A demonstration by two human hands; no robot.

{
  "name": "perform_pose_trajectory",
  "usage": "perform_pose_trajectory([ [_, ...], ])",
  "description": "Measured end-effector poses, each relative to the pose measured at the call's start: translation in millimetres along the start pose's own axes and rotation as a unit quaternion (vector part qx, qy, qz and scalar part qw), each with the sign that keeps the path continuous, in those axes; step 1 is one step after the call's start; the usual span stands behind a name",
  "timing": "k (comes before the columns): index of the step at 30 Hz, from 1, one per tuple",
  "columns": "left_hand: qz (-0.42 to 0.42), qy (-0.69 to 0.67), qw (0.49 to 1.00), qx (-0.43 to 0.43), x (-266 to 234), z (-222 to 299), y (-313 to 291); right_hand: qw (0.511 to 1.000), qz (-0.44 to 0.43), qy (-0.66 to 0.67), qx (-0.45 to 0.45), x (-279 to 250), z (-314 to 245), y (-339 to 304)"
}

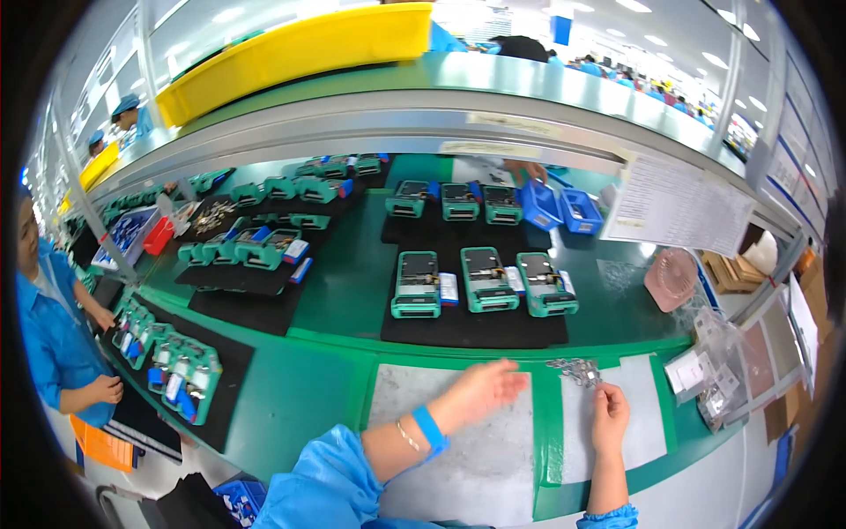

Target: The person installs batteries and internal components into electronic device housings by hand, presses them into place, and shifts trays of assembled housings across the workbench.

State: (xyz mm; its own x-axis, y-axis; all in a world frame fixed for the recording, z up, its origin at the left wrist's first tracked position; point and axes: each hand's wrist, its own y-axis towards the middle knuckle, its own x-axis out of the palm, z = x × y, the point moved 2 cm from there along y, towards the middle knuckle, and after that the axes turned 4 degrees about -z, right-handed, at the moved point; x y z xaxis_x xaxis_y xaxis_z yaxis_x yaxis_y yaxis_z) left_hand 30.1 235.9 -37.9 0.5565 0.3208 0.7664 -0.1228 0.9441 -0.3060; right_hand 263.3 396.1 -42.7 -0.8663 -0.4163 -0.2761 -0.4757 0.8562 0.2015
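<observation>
My left hand [489, 388] hovers over the pale worn mat, a blue band and a thin bracelet on its wrist. Its fingers are stretched out, slightly blurred, with nothing seen in them. Beside the green tape strip, a small heap of silvery metal parts [577, 370] lies on a second pale sheet. My right hand [611, 414] is at the heap's near edge, thumb and fingers pinched together; what they hold, if anything, is too small to make out. Farther back, green device housings [489, 279] with open insides stand in two rows on black mats.
Blue bins [580, 212] and a pink fan [671, 279] stand at the back right. Bagged parts [718, 375] lie at the right edge. More housings [185, 370] rest on the left, near a co-worker in blue [66, 344]. A metal shelf [388, 110] spans above, holding a yellow bin [291, 62].
</observation>
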Motion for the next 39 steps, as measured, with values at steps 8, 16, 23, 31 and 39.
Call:
perform_pose_trajectory([
  [8,-0.203,-0.17,0.963,-0.047,38,-60,-179,0.995,-0.027,-0.092,-0.03,-7,3,-2],
  [16,0.01,0.093,0.97,0.226,-10,32,-312,0.984,-0.033,-0.153,-0.085,-10,19,3],
  [23,0.642,0.547,0.471,0.26,-141,99,-420,0.977,-0.034,-0.191,-0.082,-21,42,13],
  [31,0.667,0.639,0.375,0.075,-172,107,-429,0.976,-0.034,-0.201,-0.08,-15,40,12],
  [39,0.663,0.62,0.42,0.012,-175,113,-428,0.971,-0.016,-0.218,-0.097,-10,36,8],
])
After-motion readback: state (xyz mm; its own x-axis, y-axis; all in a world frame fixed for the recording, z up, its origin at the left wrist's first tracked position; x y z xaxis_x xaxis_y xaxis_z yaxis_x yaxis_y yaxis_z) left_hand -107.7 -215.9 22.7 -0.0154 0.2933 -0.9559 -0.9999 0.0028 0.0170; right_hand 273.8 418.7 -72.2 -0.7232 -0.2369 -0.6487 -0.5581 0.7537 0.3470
